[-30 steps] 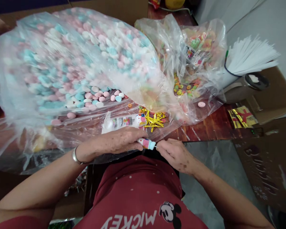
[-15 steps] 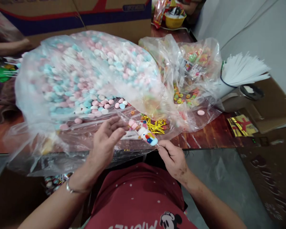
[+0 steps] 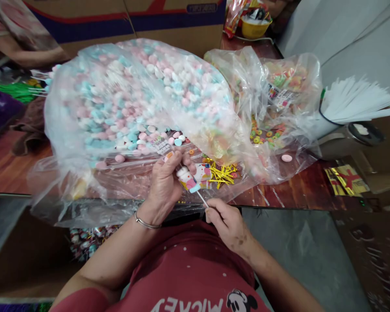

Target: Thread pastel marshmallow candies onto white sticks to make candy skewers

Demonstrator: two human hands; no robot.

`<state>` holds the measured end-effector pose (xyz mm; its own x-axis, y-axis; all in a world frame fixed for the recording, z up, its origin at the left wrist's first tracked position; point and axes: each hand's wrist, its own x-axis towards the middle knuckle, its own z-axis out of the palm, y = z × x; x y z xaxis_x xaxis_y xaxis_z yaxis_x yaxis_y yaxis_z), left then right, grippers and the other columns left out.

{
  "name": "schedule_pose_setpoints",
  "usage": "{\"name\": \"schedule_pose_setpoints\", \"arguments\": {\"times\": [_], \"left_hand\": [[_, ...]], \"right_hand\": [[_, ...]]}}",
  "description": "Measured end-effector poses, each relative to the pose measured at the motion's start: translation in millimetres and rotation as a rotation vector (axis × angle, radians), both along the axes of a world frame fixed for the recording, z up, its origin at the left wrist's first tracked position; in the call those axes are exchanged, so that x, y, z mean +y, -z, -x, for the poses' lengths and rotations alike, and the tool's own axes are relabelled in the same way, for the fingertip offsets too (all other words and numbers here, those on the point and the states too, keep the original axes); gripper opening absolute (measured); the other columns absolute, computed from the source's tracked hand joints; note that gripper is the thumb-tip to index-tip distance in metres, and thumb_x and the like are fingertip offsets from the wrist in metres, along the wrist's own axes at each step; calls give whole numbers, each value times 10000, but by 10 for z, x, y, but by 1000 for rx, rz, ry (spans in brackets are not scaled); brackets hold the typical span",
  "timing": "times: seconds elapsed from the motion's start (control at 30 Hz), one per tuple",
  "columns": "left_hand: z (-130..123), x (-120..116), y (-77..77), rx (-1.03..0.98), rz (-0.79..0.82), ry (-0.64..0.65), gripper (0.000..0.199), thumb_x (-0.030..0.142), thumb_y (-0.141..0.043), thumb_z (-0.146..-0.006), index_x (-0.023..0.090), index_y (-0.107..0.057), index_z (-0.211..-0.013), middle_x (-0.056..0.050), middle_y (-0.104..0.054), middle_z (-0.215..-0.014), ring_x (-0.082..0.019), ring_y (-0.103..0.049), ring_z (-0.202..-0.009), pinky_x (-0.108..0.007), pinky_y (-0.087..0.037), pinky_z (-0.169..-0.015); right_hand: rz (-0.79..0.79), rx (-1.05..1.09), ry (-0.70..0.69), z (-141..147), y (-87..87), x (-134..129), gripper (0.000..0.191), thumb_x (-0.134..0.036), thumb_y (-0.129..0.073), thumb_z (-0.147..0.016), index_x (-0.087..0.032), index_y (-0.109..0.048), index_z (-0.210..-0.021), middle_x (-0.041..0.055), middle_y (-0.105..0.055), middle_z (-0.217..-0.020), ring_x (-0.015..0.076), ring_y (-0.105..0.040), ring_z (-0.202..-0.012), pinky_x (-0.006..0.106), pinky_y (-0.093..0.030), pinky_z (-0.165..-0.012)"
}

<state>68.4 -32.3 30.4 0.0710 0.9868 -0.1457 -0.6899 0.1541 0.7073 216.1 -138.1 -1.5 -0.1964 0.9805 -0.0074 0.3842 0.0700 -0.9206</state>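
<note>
A marshmallow lollipop (image 3: pixel 193 188) sits between my hands, tilted, with a pale blue marshmallow at its lower end. My left hand (image 3: pixel 169 173) is closed around its upper part and hides most of the marshmallows. Printed clear wrapping (image 3: pixel 160 146) sticks out above the fingers. My right hand (image 3: pixel 225 223) pinches the lower end of the white stick (image 3: pixel 202 199). Just beyond lie gold twist ties (image 3: pixel 223 173) and a printed packet (image 3: pixel 203 171), partly hidden by the lollipop.
A big clear bag of pink, blue and white marshmallows (image 3: pixel 133 95) covers the table's left side. Right of it are a bag of ring candies (image 3: pixel 279 78), white sticks (image 3: pixel 357 102) and a lidded mug (image 3: pixel 347 138). A co-worker's arm (image 3: pixel 35 56) shows at upper left.
My left hand has closed from open fingers onto the upper part of the lollipop. My right hand still pinches the stick, with more stick now showing. The view has shifted left.
</note>
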Motion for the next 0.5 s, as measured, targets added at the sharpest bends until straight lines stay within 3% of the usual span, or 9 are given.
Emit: {"name": "schedule_pose_setpoints", "arguments": {"times": [0.13, 0.27, 0.37, 0.5], "left_hand": [[-55, 10, 18, -13, 17, -46, 318, 256, -839, -632, 149, -591, -801, 69, -529, -560, -56, -502, -443, -175, -411, -432], [-275, -230, 84, -33, 42, 113, 325, 282, -832, -656, 168, -579, -825, 80, -511, -536, -58, -472, -427, -175, -378, -439], [-393, -421, 144, 15, 24, 179, 241, 332, -772, -748, 164, -602, -780, 53, -537, -554, -83, -534, -519, -205, -452, -556], [-405, -565, 233, 184, -7, 205, 311, 442, -705, -798, 149, -654, -706, -30, -653, -708, -154, -629, -754, -283, -506, -803]], "right_hand": [[-150, -158, 39, 0, 12, -66, 259, -252, -412, -954, -199, -565, -753, -32, -532, -610, 88, -478, -557, 206, -371, -569], [-196, -151, 126, 94, 43, -2, 263, -259, -416, -943, -191, -585, -753, -29, -541, -591, 88, -472, -519, 199, -380, -534], [-194, -106, 167, 154, 64, 74, 272, -274, -412, -937, -189, -611, -772, -11, -585, -609, 103, -514, -536, 205, -419, -546], [-201, -36, 208, 203, 91, 115, 293, -295, -392, -955, -173, -654, -909, 33, -672, -730, 131, -605, -629, 227, -486, -625]]}}
